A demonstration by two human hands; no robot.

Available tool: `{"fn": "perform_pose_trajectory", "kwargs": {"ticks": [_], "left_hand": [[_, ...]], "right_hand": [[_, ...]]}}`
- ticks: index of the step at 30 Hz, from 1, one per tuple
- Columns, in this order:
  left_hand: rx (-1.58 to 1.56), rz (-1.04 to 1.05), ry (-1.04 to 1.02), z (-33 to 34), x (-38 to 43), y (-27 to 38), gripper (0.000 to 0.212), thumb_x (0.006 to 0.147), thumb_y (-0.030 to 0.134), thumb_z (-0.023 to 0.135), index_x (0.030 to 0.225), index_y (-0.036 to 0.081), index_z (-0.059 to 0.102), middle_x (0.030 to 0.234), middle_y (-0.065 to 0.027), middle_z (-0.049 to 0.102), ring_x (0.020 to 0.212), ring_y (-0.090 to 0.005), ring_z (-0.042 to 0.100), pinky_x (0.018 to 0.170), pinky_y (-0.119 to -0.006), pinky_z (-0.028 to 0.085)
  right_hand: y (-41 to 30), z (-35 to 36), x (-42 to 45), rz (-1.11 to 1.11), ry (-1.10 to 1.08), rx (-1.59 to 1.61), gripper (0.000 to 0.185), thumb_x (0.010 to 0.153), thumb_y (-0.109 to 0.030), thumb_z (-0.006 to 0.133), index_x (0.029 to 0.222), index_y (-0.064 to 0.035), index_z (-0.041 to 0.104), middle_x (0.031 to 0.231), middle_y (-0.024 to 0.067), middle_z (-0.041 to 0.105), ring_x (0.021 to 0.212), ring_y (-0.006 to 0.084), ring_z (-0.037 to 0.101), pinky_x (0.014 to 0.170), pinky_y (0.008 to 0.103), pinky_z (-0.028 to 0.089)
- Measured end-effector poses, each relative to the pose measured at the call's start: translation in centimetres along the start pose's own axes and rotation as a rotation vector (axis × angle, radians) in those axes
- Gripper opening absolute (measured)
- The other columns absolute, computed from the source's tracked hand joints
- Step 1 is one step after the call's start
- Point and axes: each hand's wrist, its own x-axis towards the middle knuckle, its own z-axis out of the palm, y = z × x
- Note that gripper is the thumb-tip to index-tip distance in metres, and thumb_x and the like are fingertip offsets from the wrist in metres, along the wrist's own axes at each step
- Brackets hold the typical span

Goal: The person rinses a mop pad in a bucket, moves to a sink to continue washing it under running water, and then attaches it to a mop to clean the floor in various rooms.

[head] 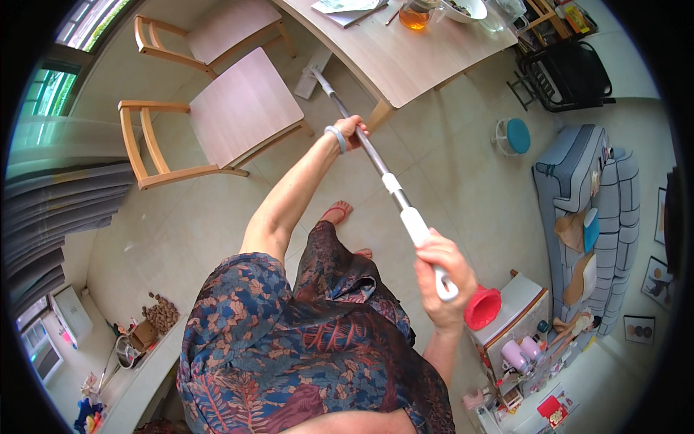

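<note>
My left hand, with a pale bracelet at its wrist, is closed around the metal pole of a flat floor mop. My right hand grips the white plastic handle at the pole's near end, its hanging loop showing below the fingers. The pole slants away from me to the upper left. Its white flat mop head lies on the tiled floor between a wooden chair and the table, partly in the table's shade.
Two wooden chairs stand left of the wooden table, which bears a glass teapot and a white bowl. A blue-topped stool and a grey-blue sofa are at right. A red bin is beside my right hand.
</note>
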Motion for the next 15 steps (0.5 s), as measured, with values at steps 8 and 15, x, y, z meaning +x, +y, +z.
{"fn": "perform_pose_trajectory", "kwargs": {"ticks": [8, 15], "left_hand": [[-0.036, -0.031, 0.104, -3.8, 4.9, -2.8, 0.016, 0.089, 0.014, 0.048, 0.074, 0.009, 0.043, 0.054, 0.0010, 0.042, 0.044, -0.0120, 0.044, 0.045, -0.027, 0.045], [-0.155, -0.084, -0.133, 1.0, -1.1, -10.0, 0.012, 0.088, 0.017, 0.046, 0.083, 0.007, 0.044, 0.058, -0.0017, 0.044, 0.053, -0.0138, 0.046, 0.052, -0.028, 0.045]], "right_hand": [[1.7, 2.3, -2.0, 0.198, -0.047, 0.001, 0.018, 0.070, 0.010, 0.065, 0.083, -0.0019, 0.062, 0.083, 0.0094, 0.061, 0.084, 0.0227, 0.060, 0.092, 0.0408, 0.043], [-3.5, -5.1, -2.5, 0.224, -0.265, -0.091, 0.023, 0.061, 0.010, 0.067, 0.079, -0.0046, 0.064, 0.074, 0.0058, 0.060, 0.081, 0.0230, 0.061, 0.090, 0.0437, 0.043]]}}
